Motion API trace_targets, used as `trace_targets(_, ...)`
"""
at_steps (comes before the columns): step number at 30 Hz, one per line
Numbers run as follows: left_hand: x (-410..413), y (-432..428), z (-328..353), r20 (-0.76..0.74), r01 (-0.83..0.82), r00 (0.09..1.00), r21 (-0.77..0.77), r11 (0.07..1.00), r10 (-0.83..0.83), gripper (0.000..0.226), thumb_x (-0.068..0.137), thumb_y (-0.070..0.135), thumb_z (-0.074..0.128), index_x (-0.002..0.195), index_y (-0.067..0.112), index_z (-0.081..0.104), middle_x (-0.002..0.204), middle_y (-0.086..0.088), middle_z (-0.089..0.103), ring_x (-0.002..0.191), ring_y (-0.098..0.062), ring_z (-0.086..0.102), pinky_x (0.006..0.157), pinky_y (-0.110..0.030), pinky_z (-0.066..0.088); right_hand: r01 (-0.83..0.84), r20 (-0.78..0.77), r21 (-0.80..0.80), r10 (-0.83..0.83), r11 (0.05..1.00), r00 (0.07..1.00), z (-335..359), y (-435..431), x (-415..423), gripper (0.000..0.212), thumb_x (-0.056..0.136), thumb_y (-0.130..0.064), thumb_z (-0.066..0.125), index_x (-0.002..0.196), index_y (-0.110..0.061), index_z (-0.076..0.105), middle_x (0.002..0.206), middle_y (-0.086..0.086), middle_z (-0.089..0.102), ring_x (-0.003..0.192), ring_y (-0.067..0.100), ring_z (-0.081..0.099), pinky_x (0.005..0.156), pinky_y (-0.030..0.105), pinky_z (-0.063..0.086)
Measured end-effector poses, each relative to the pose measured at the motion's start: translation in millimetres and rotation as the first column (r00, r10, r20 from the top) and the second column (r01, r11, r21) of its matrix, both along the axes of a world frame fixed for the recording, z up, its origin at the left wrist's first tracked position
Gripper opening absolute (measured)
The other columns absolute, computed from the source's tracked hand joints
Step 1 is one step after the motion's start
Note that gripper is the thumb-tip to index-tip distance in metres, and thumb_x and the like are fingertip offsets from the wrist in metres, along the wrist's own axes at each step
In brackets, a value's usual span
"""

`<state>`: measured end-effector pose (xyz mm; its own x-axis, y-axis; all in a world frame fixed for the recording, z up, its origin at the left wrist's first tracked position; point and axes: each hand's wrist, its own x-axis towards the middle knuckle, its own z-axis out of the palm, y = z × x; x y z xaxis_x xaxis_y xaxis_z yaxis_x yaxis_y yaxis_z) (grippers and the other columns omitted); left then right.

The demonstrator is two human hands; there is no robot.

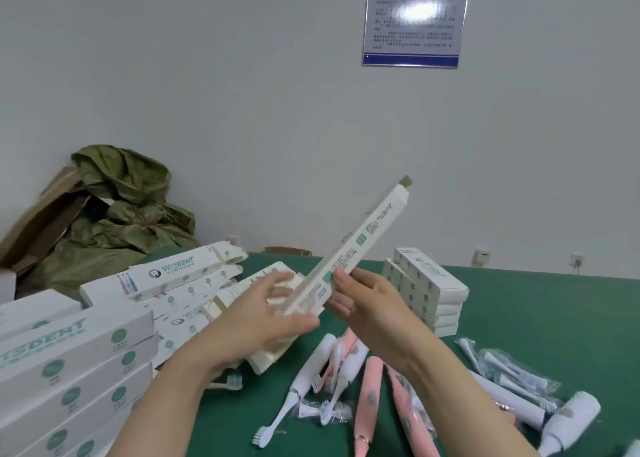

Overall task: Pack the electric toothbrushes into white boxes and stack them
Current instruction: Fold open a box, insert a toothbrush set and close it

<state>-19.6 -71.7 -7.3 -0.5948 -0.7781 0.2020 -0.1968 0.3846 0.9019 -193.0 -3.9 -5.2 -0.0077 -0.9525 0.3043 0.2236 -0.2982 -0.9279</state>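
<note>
I hold a long white box (363,238) up over the table, tilted with its far end high to the right and that end's flap open. My left hand (263,314) grips its near end, thumb along the underside. My right hand (363,297) grips the box just above, fingers wrapped round its side. Below my hands lie pink toothbrushes (369,401) and white toothbrushes (304,384) on the green table (536,311). A neat stack of white boxes (429,290) stands to the right behind my right hand.
Many printed white boxes (69,359) are piled at the left, with more heaped boxes (180,280) behind them. Bagged brush heads (502,370) lie at the right. A green sack (128,207) and cardboard sit at the back left against the wall.
</note>
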Motion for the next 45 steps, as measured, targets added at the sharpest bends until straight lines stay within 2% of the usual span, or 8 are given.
trace_targets(6,-7.6,-0.9,-4.8,-0.094,-0.190,0.981,-0.312,0.931,0.169,0.050,0.062,0.026,0.088,0.098,0.041,0.057,0.099,0.033,0.059,0.093,0.012,0.055,0.074,-0.016,0.052,-0.029,0.178,-0.042,0.036,0.999,0.983,-2.9,1.7,-1.5,0.042,0.083,-0.017,0.063,0.118,0.004,0.055,0.117,0.014,0.067,0.114,0.025,0.061,0.089,0.025,0.051)
trace_targets(11,-11.7,1.1,-4.4,-0.088,-0.207,0.977,-0.624,0.754,0.196,0.059,0.061,0.023,0.085,0.100,0.050,0.050,0.103,0.029,0.054,0.104,0.013,0.042,0.076,0.000,0.032,0.108,0.374,0.021,-0.108,0.994,0.921,1.9,4.7,-5.1,0.009,0.081,-0.009,0.065,0.083,-0.003,0.071,0.092,0.020,0.069,0.085,0.019,0.071,0.073,0.025,0.056)
trace_targets(18,1.8,-5.4,-4.1,-0.092,-0.215,0.976,-0.530,0.820,0.196,0.059,0.057,0.030,0.089,0.100,0.045,0.052,0.105,0.028,0.054,0.101,0.019,0.042,0.073,-0.005,0.036,0.114,0.513,0.040,-0.118,0.993,0.850,6.8,11.7,-5.2,0.030,0.072,-0.004,0.063,0.100,0.007,0.059,0.103,0.021,0.070,0.093,0.025,0.070,0.071,0.027,0.057)
trace_targets(29,8.3,10.3,15.7,0.321,0.136,0.947,-0.337,0.932,-0.022,0.066,0.047,0.070,0.076,0.103,0.067,0.041,0.107,0.046,0.046,0.104,0.021,0.042,0.074,-0.004,0.038,0.193,0.008,0.082,-0.195,0.978,0.981,-1.3,22.5,6.2,0.023,0.090,-0.006,0.058,0.113,-0.004,0.057,0.103,0.006,0.072,0.099,0.020,0.068,0.083,0.030,0.056)
trace_targets(32,3.1,12.5,18.5,0.135,-0.014,0.989,-0.331,0.944,0.062,0.088,0.047,0.079,0.062,0.126,0.047,0.043,0.117,0.030,0.052,0.108,0.012,0.049,0.093,-0.018,0.043,0.300,-0.298,0.096,-0.260,0.949,0.918,-3.4,23.5,8.2,0.036,0.076,-0.009,0.062,0.112,-0.014,0.057,0.104,0.002,0.070,0.104,0.020,0.064,0.098,0.044,0.047)
trace_targets(35,-0.5,20.3,25.8,-0.223,0.076,0.967,-0.203,0.976,-0.121,0.064,0.064,0.063,0.063,0.119,0.030,0.060,0.112,0.011,0.067,0.105,-0.002,0.061,0.088,-0.023,0.049,0.290,-0.449,0.047,-0.240,0.956,0.861,0.4,27.2,16.4,0.047,0.053,-0.013,0.051,0.098,-0.017,0.063,0.094,-0.001,0.072,0.093,0.017,0.065,0.084,0.036,0.050)
trace_targets(41,-2.9,38.7,33.3,-0.378,0.289,0.857,-0.212,0.934,-0.351,0.040,0.075,0.056,0.068,0.109,0.035,0.066,0.113,0.003,0.069,0.105,-0.017,0.065,0.085,-0.029,0.053,0.297,-0.472,-0.045,-0.282,0.954,0.835,2.0,22.9,29.3,0.027,0.074,0.008,0.049,0.075,-0.011,0.068,0.085,0.013,0.072,0.089,0.037,0.064,0.086,0.051,0.050)
trace_targets(45,-13.0,47.6,35.5,-0.439,0.139,0.856,-0.314,0.939,-0.273,0.061,0.062,0.070,0.068,0.109,0.034,0.051,0.093,0.016,0.063,0.086,-0.005,0.062,0.076,-0.021,0.051,0.403,-0.387,-0.173,-0.438,0.899,0.811,3.1,21.5,32.3,0.035,0.080,0.012,0.049,0.091,-0.015,0.068,0.090,0.002,0.071,0.088,0.010,0.066,0.075,0.017,0.052)
